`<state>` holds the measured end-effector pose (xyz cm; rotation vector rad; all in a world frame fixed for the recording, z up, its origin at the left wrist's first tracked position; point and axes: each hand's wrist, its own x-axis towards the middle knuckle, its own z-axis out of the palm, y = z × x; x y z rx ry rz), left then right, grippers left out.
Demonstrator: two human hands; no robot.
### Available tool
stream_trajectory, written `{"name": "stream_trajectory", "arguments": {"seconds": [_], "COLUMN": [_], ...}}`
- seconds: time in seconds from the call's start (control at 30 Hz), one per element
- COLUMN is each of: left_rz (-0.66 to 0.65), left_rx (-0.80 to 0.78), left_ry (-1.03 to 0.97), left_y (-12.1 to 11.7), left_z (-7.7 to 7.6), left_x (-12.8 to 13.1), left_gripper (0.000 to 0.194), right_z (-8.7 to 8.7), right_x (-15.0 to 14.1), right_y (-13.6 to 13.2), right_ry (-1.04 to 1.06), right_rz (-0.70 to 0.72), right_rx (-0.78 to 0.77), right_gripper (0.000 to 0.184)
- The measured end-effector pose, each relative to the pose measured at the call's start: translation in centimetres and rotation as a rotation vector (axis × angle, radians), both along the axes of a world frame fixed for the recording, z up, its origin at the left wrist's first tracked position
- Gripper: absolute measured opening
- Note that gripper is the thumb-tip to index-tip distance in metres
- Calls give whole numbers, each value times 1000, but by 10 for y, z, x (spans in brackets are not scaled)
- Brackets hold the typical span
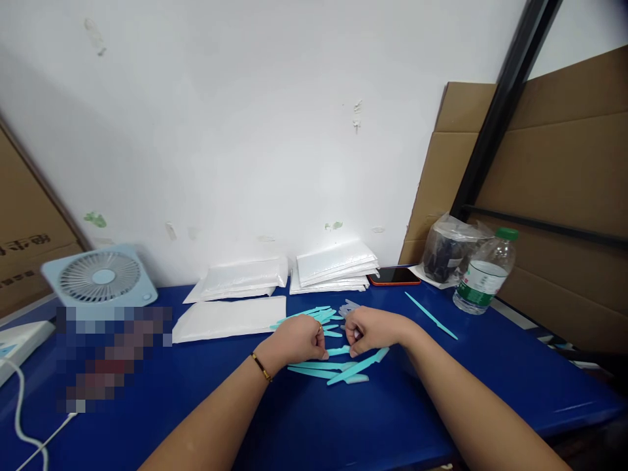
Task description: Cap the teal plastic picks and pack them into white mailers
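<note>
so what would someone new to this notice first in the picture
Probably the bright turquoise blade-like sticks against the blue tabletop, lying loose around the left hand and right hand at the middle. Next, perhaps, the white packets beyond them, towards the wall. At the sides, the pale blue fan on the left and the green-capped bottle on the right also stand out.

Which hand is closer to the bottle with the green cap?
Right: the right hand is left of the bottle; the left hand is farther left, beyond the right hand.
</note>
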<state>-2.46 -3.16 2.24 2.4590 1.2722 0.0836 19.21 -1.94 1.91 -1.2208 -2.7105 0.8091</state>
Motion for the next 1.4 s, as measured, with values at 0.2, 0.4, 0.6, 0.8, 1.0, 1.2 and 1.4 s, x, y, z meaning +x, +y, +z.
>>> {"name": "stream_trajectory", "arguments": {"seconds": [0.2, 0.4, 0.6, 0.8, 1.0, 1.2, 1.4], "left_rz": [84, 189, 64, -125, -163, 20, -23], "left_rx": [186, 191, 38, -24, 111, 343, 217], "left_ry": [-10, -32, -114, -178, -111, 43, -29], "left_y": [9, 16, 0, -14, -13, 5, 2], "left_z": [7, 8, 12, 9, 5, 10, 10], "left_x": [-9, -17, -4, 8, 13, -2, -6], "left_gripper": [16, 25, 33, 34, 24, 19, 25], "right_z": [7, 9, 14, 12, 17, 11, 15], "right_x": [12, 34, 46, 32, 25, 29, 30], "right_y": [5, 13, 8, 3, -1, 9, 11], "right_ry": [149, 115, -56, -199, -16, 71, 140], "right_rz": [-92, -307, -76, -15, 2, -223, -305], "right_rx": [156, 107, -132, -204, -83, 141, 208], "right_gripper": [22, 25, 41, 28, 26, 17, 21]}}
